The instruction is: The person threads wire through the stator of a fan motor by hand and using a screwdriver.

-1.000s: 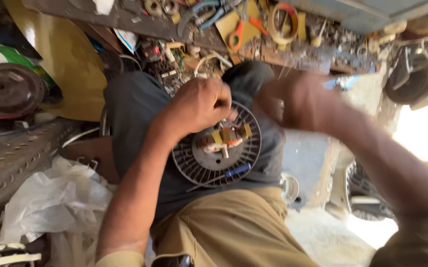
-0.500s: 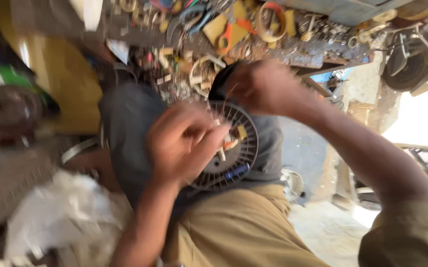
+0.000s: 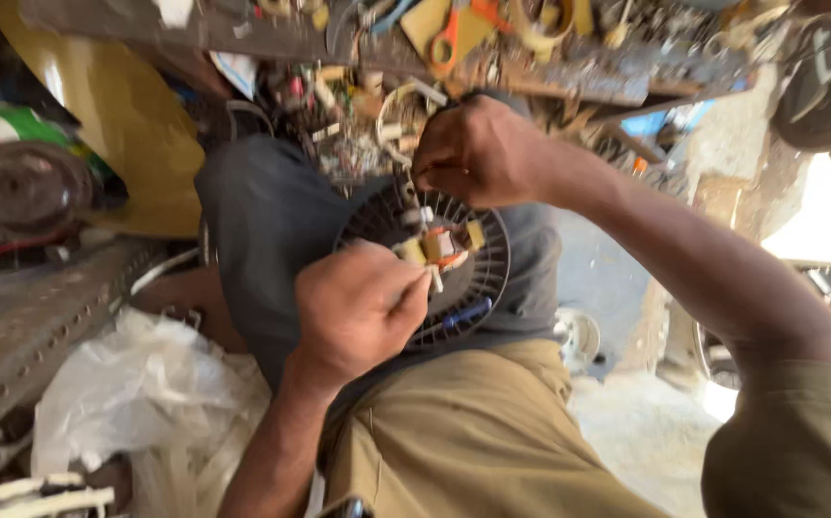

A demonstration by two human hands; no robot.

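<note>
While resting on the person's lap, the round black fan grille (image 3: 478, 278) lies between both hands. Left hand (image 3: 358, 312) is clenched, pinching a small pale part (image 3: 434, 278) at the grille's hub. Right hand (image 3: 482, 149) grips the far rim. Beyond, a cluttered counter (image 3: 569, 82) carries orange scissors (image 3: 449, 38).

Left hand (image 3: 358, 312) curled with fingers (image 3: 406, 288) pinched; right hand (image 3: 478, 153) arched above it, fingers bent downward.
</note>
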